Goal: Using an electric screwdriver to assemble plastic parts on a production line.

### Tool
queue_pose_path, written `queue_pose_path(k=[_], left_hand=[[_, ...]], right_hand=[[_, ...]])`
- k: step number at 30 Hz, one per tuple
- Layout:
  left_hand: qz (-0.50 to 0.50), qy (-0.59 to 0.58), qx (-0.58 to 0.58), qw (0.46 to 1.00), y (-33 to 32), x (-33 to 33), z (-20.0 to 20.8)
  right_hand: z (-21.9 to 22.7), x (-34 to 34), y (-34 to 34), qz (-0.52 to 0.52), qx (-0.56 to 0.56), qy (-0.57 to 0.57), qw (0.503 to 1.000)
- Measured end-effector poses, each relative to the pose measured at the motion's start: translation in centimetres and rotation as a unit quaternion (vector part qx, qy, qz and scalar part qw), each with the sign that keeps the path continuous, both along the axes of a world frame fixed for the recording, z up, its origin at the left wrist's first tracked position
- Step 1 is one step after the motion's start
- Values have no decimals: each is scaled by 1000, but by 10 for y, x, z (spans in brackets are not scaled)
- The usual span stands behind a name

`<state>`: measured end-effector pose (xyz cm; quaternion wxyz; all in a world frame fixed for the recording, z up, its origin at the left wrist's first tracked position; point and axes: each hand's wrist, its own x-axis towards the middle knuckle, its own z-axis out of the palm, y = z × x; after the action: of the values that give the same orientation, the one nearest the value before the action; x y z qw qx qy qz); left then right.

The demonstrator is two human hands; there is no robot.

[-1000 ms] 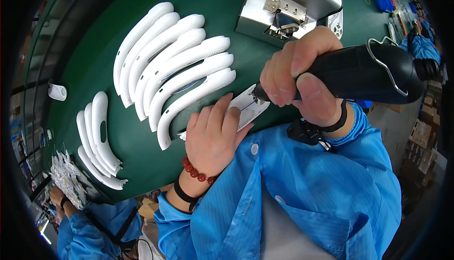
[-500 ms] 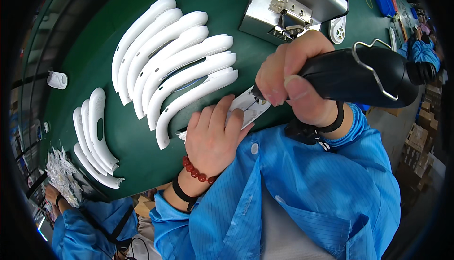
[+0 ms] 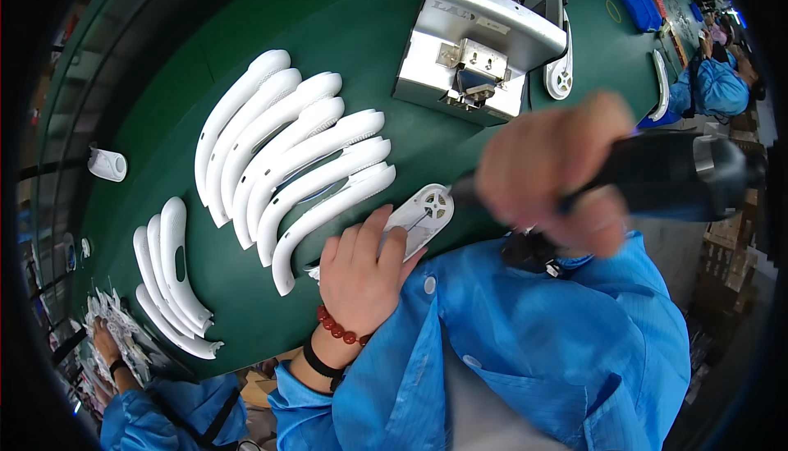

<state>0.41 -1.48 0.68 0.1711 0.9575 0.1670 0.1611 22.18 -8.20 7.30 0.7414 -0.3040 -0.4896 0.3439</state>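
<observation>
My left hand point(image 3: 359, 269) lies over a long white plastic housing point(image 3: 443, 219) on the green table, its fingers gripping it near the middle. The rounded end of the housing shows a spoked round opening; the rest is largely under my hand. My right hand point(image 3: 550, 176), smeared by motion, is closed around a black electric screwdriver point(image 3: 657, 176). The tool's tip points left, right beside the rounded end of the housing; whether it touches is unclear. Several curved white shells point(image 3: 328, 160) lie in a fanned row beyond my left hand.
Ahead stands a metal screw-feeding machine point(image 3: 484, 32), a similar white housing point(image 3: 559, 77) beside it. More curved shells point(image 3: 172, 262) lie left, near a small white part point(image 3: 107, 164). A co-worker's hand point(image 3: 104, 340) touches a pile of white pieces; a blue bin point(image 3: 639, 5) sits far right.
My right hand has drawn the screwdriver rightward, off the housing's rounded end, uncovering it. My left hand keeps its hold. The whole view has shifted, with the table lower in it.
</observation>
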Motion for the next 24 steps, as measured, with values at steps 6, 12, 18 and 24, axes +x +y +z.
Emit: queue_pose_path(k=[6, 12, 18, 24], left_hand=[[-4, 2, -1, 1000, 2, 3, 0], [-4, 4, 3, 1000, 2, 2, 0], [-9, 2, -1, 1000, 2, 1, 0], [-22, -17, -18, 999, 5, -1, 2]], right_hand=[[5, 57, 19, -121, 34, -97, 987], [-3, 61, 21, -104, 29, -93, 990], [-6, 61, 25, -98, 21, -88, 991], [1, 51, 27, -82, -23, -99, 991]])
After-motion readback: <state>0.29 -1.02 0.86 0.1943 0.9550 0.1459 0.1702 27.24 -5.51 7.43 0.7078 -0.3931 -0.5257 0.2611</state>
